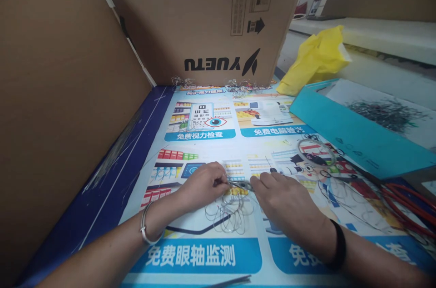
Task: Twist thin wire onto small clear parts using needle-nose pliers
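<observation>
My right hand (284, 197), with a black band at its wrist, is closed around small metal pliers (242, 184) whose jaws point left. Facing it, my left hand (206, 183) wears a silver bangle and pinches thin wire at the tips of the jaws. Just below both hands, a tangle of looped thin wire (233, 215) lies on the printed sheet (245, 233). The fingers hide the exact ends of the wire and the handles of the pliers.
Cardboard walls (204, 20) rise at the left and back. To the right, a turquoise box (344, 136) holds dark wire pieces (383, 114) beside a yellow bag (313, 61). A wire coil (315, 151) and red-handled tools (403, 206) lie at right; dark strips (235, 281) lie in front.
</observation>
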